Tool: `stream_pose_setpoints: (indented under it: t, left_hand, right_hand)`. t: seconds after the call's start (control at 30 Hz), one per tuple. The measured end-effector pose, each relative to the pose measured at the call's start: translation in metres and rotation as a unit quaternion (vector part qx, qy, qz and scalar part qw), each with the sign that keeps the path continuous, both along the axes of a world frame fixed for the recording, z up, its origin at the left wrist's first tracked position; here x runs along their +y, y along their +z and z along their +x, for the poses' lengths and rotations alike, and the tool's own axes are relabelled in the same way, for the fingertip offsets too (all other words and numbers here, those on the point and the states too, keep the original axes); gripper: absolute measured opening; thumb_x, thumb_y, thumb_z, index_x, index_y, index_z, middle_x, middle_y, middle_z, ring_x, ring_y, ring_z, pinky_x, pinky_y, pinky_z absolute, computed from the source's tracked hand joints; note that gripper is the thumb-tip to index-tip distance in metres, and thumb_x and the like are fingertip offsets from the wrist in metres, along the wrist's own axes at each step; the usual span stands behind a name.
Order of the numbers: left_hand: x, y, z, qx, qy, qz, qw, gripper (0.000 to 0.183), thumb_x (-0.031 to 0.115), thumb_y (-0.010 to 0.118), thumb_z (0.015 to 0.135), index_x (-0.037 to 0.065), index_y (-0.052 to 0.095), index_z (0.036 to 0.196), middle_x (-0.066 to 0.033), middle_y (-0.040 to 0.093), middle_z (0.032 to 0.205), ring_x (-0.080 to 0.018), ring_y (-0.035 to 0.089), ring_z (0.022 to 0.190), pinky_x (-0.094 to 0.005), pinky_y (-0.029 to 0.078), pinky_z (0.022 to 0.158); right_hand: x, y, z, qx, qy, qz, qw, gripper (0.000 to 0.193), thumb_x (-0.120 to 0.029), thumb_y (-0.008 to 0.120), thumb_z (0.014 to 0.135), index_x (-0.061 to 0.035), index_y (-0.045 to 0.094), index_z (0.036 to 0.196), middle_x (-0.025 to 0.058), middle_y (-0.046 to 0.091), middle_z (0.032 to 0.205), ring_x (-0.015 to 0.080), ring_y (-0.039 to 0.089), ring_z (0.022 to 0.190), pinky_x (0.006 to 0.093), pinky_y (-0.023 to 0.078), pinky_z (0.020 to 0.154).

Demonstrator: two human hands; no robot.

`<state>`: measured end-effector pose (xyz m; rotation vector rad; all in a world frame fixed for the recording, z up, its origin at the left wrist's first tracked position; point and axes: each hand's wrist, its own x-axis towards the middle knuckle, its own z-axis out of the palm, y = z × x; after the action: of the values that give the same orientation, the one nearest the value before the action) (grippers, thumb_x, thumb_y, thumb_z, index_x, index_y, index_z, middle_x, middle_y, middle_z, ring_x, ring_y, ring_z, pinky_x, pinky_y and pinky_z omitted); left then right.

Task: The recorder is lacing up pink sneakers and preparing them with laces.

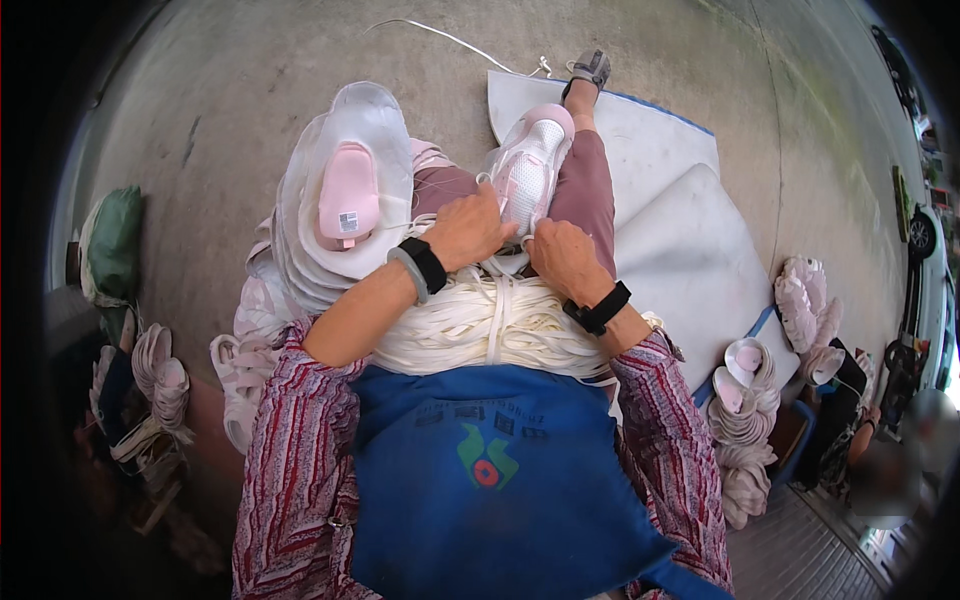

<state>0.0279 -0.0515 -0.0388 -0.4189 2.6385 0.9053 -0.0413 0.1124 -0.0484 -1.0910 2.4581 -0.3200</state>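
A pink and white sneaker (530, 175) lies between my thighs, its toe pointing away from me. My left hand (468, 232) is closed at the sneaker's left side, with a loop of white shoelace (483, 178) showing by its fingers. At the right side of the shoe opening, my right hand (567, 255) pinches white lace, though its fingertips partly hide it. Beneath both wrists a thick bundle of cream laces (490, 325) rests across my lap, tied around its middle.
To the left, a pink insole-shaped piece (349, 192) tops a stack of pale sheets (292, 225). Several sneakers (248, 375) hang below it. Grey-white sheeting (680, 260) covers floor at right, near stacked shoes (745, 400). Another person (850, 440) sits far right. A green sack (115, 245) stands far left.
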Motion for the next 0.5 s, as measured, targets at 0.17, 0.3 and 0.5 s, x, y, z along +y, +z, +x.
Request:
stream_pose_setpoints:
  t: [0.17, 0.3, 0.5]
  left_hand:
    - [0.009, 0.013, 0.012, 0.153, -0.066, -0.043, 0.985, 0.064, 0.021, 0.071, 0.076, -0.001, 0.035, 0.124, -0.0251, 0.061, 0.093, -0.0409, 0.064, 0.073, -0.0467, 0.05, 0.063]
    - [0.018, 0.003, 0.002, 0.118, -0.185, -0.198, 0.955, 0.056, 0.012, 0.065, 0.076, 0.001, 0.038, 0.123, -0.0144, 0.053, 0.091, -0.0285, 0.064, 0.067, -0.036, 0.05, 0.052]
    - [0.01, -0.016, -0.008, 0.272, -0.29, -0.212, 0.893, 0.024, 0.006, 0.057, 0.076, -0.001, 0.052, 0.099, -0.0127, 0.049, 0.089, -0.0234, 0.06, 0.062, -0.0309, 0.049, 0.051]
  right_hand:
    - [-0.002, 0.003, -0.001, -0.005, -0.012, 0.001, 1.0, 0.026, -0.022, 0.061, 0.083, 0.0026, 0.062, 0.076, 0.0242, 0.063, 0.069, 0.0403, 0.064, 0.066, 0.0458, 0.052, 0.06]
    - [0.002, 0.003, 0.0, 0.013, -0.016, -0.02, 1.0, 0.019, -0.017, 0.06, 0.08, 0.0005, 0.065, 0.074, 0.0217, 0.065, 0.071, 0.037, 0.066, 0.066, 0.0437, 0.054, 0.06]
    - [0.005, -0.002, -0.001, 0.03, -0.049, -0.042, 0.997, 0.016, -0.014, 0.059, 0.079, -0.0005, 0.065, 0.072, 0.0211, 0.066, 0.071, 0.0342, 0.067, 0.066, 0.0421, 0.055, 0.059]
